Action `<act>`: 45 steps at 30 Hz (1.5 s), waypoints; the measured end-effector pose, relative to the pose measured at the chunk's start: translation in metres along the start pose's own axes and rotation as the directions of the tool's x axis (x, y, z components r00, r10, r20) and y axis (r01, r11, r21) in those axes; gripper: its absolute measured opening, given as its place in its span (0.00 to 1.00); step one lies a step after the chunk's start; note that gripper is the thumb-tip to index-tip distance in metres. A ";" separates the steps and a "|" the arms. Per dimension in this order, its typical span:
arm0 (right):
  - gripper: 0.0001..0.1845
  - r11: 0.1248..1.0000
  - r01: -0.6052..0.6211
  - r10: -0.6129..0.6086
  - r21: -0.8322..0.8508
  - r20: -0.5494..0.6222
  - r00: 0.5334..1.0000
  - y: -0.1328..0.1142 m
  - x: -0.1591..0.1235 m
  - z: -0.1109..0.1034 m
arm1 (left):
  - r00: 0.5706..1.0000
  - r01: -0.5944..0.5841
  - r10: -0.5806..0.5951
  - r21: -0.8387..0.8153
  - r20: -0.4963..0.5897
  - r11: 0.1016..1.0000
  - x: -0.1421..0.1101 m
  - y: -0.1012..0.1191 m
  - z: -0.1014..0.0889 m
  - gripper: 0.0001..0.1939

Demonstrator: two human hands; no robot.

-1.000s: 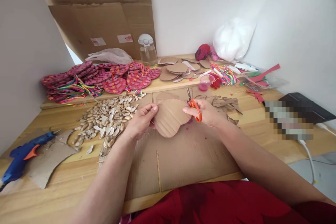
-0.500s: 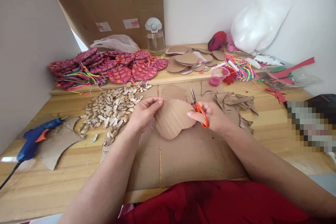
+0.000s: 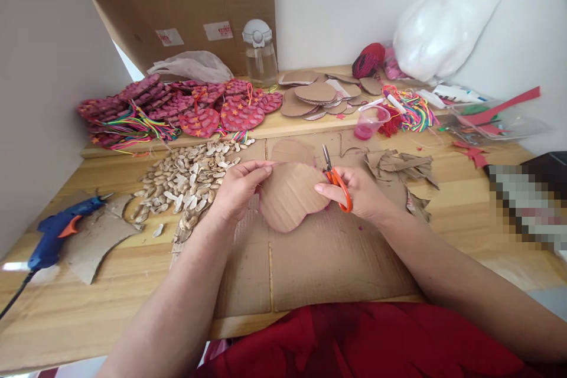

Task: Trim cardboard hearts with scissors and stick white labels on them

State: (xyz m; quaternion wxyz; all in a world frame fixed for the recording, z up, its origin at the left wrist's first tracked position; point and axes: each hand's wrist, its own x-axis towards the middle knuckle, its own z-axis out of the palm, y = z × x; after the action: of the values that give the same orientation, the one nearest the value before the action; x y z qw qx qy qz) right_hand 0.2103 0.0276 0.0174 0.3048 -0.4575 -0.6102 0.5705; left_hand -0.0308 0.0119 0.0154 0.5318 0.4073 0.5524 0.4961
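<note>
Head view: L hand (image 3: 241, 189) pinches the L edge of the cutout (image 3: 292, 196), thumb on top. R hand (image 3: 357, 194) grips the cutout's R edge, thumb on its face, & also holds scissors (image 3: 338, 188), orange handles in the hand, metal tips up & away from the person. Cutout = rounded cardboard w/ a notch in the near edge & pinkish rim, held above the cardboard mat (image 3: 332, 266), btwn both hands.

Peanut shells (image 3: 190, 180) lie L of the mat & partly on it, near L hand. Further L: blue glue gun (image 3: 64, 230) w/ orange trigger, by a cardboard scrap (image 3: 95, 245). More scraps (image 3: 401, 168) R of R hand.

On the raised ledge (image 3: 274, 130) at back, L to R: pink/red ornaments (image 3: 199, 109) w/ multicolored cords, bottle (image 3: 260, 56), pile of cardboard pieces (image 3: 314, 94), yarn ball (image 3: 368, 60), cup (image 3: 371, 122) w/ pink contents, colored strings (image 3: 414, 109). White bag (image 3: 436, 35) behind strings, clear tray (image 3: 496, 121) at far R.
</note>
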 end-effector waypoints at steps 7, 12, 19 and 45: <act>0.21 0.998 0.021 -0.021 -0.051 0.000 1.000 0.001 0.000 0.001 | 1.000 -0.011 0.011 -0.014 -0.016 1.000 -0.001 0.000 0.000 0.14; 0.24 0.996 0.033 -0.034 -0.083 -0.014 0.999 -0.001 -0.001 0.003 | 0.998 -0.040 0.040 0.022 -0.042 0.999 -0.001 0.000 0.002 0.13; 0.20 0.995 0.061 -0.062 -0.078 -0.005 0.998 0.002 -0.001 0.003 | 0.996 -0.061 0.065 0.066 -0.055 0.996 -0.001 0.000 0.006 0.11; 0.17 0.998 0.054 -0.056 0.033 0.051 0.997 0.013 0.002 0.000 | 0.995 0.044 -0.047 -0.038 -0.084 0.998 0.000 -0.005 0.012 0.14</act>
State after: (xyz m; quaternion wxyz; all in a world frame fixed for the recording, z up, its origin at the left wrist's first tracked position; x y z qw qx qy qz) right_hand 0.2122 0.0281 0.0042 0.3115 -0.4206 -0.6213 0.5831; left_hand -0.0187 0.0128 0.0109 0.5261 0.3637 0.5746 0.5107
